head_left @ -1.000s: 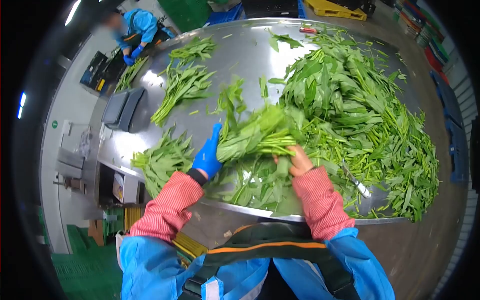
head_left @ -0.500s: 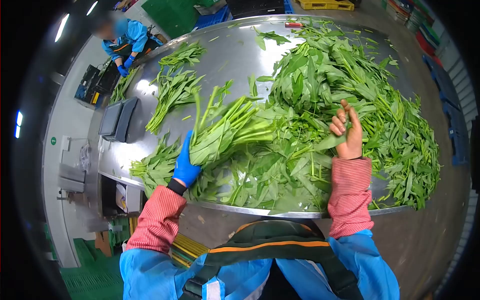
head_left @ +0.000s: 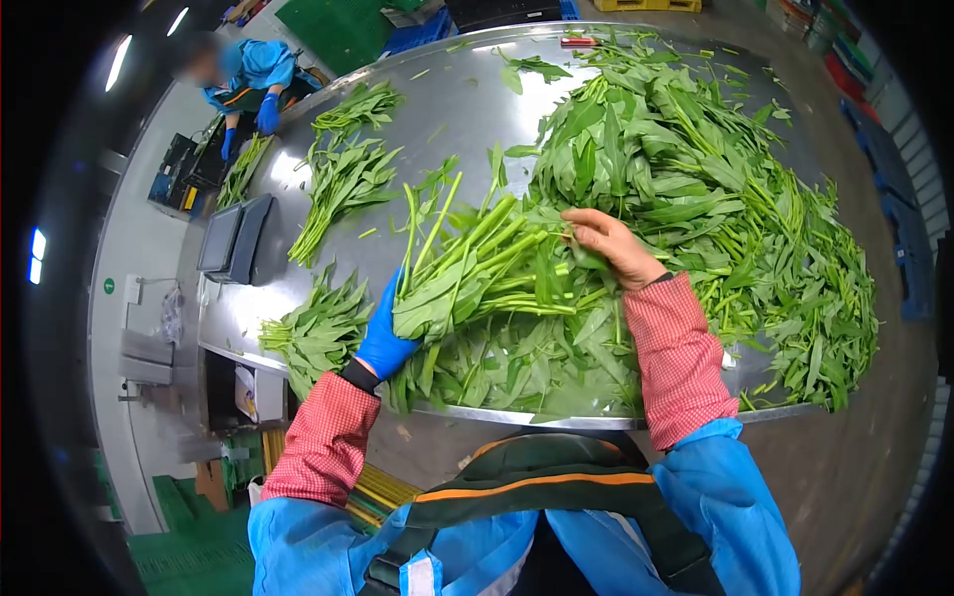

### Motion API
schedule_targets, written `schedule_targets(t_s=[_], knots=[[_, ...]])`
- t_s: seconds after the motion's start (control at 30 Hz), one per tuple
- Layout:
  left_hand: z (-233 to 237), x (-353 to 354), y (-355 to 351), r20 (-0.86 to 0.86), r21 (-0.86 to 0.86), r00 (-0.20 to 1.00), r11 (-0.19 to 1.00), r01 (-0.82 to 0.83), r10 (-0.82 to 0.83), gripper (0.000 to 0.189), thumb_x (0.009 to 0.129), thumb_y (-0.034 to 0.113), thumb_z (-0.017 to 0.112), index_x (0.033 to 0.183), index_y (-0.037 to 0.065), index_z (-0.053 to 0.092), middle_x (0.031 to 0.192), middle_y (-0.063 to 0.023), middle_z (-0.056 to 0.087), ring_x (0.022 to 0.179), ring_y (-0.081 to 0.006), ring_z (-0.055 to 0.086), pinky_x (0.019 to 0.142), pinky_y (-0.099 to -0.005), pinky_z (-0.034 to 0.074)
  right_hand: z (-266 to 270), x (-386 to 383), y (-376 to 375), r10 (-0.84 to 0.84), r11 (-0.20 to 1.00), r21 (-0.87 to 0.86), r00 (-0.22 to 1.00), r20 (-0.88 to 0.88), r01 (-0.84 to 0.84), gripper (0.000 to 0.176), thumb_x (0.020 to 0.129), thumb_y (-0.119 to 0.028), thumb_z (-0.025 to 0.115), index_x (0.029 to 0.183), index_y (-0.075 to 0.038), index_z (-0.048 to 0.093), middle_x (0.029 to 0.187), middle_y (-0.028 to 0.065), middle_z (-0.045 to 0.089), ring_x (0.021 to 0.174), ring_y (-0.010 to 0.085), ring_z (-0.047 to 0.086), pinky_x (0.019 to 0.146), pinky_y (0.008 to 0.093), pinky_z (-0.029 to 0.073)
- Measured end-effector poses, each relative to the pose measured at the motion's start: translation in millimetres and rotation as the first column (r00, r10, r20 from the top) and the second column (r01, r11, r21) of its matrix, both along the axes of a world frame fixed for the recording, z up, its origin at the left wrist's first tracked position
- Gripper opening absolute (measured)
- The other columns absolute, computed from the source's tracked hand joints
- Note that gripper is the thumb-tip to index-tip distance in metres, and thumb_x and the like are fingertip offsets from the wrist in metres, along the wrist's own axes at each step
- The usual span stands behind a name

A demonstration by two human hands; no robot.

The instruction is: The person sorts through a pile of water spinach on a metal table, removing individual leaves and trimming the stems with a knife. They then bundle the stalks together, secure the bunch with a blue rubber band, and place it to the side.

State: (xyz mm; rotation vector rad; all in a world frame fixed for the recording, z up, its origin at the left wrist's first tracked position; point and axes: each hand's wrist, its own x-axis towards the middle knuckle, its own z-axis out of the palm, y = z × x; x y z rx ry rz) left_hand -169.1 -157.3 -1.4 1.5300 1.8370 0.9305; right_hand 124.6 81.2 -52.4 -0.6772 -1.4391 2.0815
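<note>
A bunch of leafy greens (head_left: 477,263), apparently water spinach, rests in my blue-gloved left hand (head_left: 386,336), which is closed around its lower left side. Its pale green stems point up and to the right. Bare of any glove, my right hand (head_left: 616,246) is at the bunch's right end, fingers bent together around a leafy sprig (head_left: 586,256); the fingertips are partly lost among the leaves. Loose greens (head_left: 556,368) lie on the table beneath both hands. A large heap of the same greens (head_left: 686,169) spreads beyond my right hand.
The metal table (head_left: 447,109) carries separate bunches (head_left: 343,184) at left and another bunch (head_left: 316,333) near its front edge. A dark grey device (head_left: 236,238) stands at the left edge. Something red (head_left: 577,43) lies at the far edge. A co-worker (head_left: 260,74) in blue gloves stands far left.
My right hand has moved left from over the heap to the bunch's stems. My left hand, holding the bunch, has shifted slightly right. The co-worker's hands have moved apart.
</note>
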Motion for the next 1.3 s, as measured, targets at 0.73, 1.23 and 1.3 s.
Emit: schedule_targets(t_s=[0.73,1.23,1.3], knots=[[12,-9,-11,-0.525,0.113,0.851,0.989,0.091,-0.018,0.075,0.07,0.006,0.073,0.137,0.012,0.041,0.097,-0.015,0.057,0.09,-0.0341,0.057,0.078,-0.0394,0.046,66,23,6,-0.198,0.98,-0.036,0.98,-0.018,0.197,0.036,0.087,-0.029,0.064,0.111,-0.003,0.056,0.078,0.003,0.052,0.057,0.0091,0.052,0.052,0.023,0.045],[29,0,-12,-0.389,0.095,0.913,0.981,0.168,-0.119,0.076,0.066,0.006,0.076,0.135,0.009,0.044,0.115,-0.0159,0.056,0.105,-0.0346,0.056,0.091,-0.0376,0.044,31,33,15,-0.123,0.986,0.137,0.972,0.2,0.097,0.033,0.085,-0.026,0.066,0.109,-0.005,0.06,0.097,0.007,0.063,0.085,0.0141,0.059,0.076,0.03,0.051],[30,4,-10,-0.322,0.082,0.935,0.979,0.186,-0.151,0.075,0.067,0.009,0.077,0.135,0.008,0.044,0.119,-0.0161,0.056,0.109,-0.0336,0.055,0.093,-0.0367,0.043,28,17,10,0.025,0.948,0.298,0.963,0.27,-0.108,0.055,0.083,-0.03,0.067,0.128,-0.005,0.048,0.116,0.0115,0.055,0.105,0.0214,0.056,0.09,0.0358,0.046]])
